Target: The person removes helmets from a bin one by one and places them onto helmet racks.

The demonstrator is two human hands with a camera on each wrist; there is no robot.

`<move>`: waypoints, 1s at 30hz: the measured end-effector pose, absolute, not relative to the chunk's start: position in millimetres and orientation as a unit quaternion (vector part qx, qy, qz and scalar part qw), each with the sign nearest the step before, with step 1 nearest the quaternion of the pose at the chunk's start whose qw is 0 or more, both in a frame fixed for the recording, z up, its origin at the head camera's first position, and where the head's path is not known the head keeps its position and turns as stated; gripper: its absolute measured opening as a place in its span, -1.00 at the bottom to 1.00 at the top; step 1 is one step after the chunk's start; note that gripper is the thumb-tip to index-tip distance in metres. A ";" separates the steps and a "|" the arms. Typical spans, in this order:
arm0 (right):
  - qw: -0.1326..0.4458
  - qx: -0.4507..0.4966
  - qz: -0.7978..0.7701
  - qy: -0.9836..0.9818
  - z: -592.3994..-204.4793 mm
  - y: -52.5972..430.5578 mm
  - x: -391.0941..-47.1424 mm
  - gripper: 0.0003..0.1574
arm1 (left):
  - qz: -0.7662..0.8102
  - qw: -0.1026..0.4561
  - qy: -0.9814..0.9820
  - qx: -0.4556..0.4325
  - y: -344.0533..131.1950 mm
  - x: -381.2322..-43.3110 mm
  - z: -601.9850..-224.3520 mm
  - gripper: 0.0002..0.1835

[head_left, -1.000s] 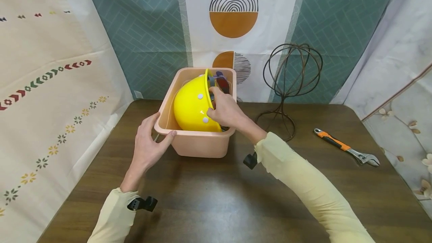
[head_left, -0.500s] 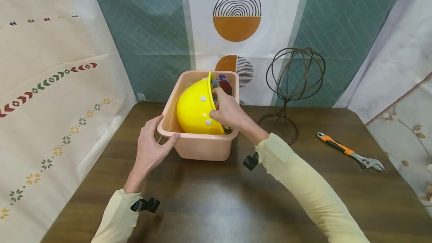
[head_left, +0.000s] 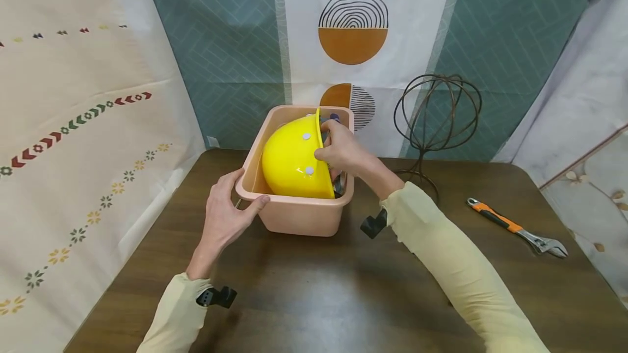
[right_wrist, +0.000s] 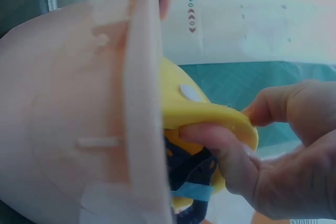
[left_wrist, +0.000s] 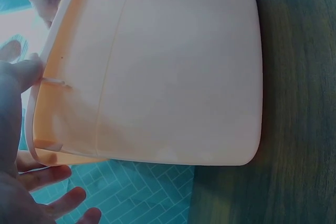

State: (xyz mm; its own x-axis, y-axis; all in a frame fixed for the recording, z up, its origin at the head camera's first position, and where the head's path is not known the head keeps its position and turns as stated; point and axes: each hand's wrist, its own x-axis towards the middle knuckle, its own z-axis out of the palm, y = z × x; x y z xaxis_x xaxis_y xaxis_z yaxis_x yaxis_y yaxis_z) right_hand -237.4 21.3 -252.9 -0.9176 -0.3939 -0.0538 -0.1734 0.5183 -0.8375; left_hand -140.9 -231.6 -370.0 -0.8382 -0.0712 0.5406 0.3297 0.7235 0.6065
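Note:
A yellow hard hat (head_left: 293, 159) lies on its side in a peach plastic bin (head_left: 299, 217), its dome toward the left and its open side toward the right. My right hand (head_left: 343, 148) pinches the brim, thumb outside and fingers inside, as the right wrist view shows. Dark straps (right_wrist: 191, 166) hang inside the hat in that view. My left hand (head_left: 228, 214) holds the bin's near left corner, thumb over the front rim and fingers along the left side. Other things in the bin are mostly hidden by the hat and my right hand.
A brown wire stand (head_left: 436, 113) with a round cage top stands right of the bin. An adjustable wrench (head_left: 517, 227) with an orange and black handle lies farther right on the wooden table (head_left: 314, 298). Patterned cloths hang behind and at both sides.
The hard hat has shifted a little to the right in the bin with my right hand, covering a dark red thing seen before. My left hand keeps its hold. The head view has shifted slightly.

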 end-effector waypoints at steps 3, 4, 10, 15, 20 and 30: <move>0.126 -0.146 -0.498 0.845 -247.8 29.1 -241.5 -0.22 | -0.365 0.272 -0.887 -0.071 -229.8 -140.5 -368.8 -0.18; 0.126 -0.141 -0.511 0.839 -246.4 32.0 -242.7 -0.24 | -0.365 0.270 -0.888 -0.070 -229.3 -140.4 -368.4 -0.18; 0.131 -0.126 -0.572 0.800 -236.7 48.5 -246.9 -0.24 | -0.365 0.266 -0.890 -0.066 -228.2 -139.3 -366.8 -0.16; 0.132 -0.106 -0.622 0.765 -227.8 59.1 -244.7 -0.23 | -0.367 0.267 -0.889 -0.068 -228.2 -139.1 -365.9 -0.16; 0.122 -0.106 -0.663 0.731 -222.9 66.9 -239.6 -0.25 | -0.369 0.265 -0.889 -0.065 -229.0 -138.7 -366.4 -0.16; 0.063 -0.155 -0.737 0.655 -224.6 79.8 -217.5 -0.32 | -0.366 0.266 -0.890 -0.065 -230.3 -137.2 -366.7 -0.17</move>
State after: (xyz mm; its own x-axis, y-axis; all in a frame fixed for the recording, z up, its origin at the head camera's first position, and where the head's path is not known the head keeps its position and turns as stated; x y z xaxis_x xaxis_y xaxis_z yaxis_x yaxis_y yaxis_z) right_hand -217.5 79.8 -224.6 -0.9441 -0.2955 0.1464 -0.1109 -0.1337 -0.9848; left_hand -137.2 -230.3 -366.7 -0.8502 -0.0789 0.5205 0.3101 0.7240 0.6162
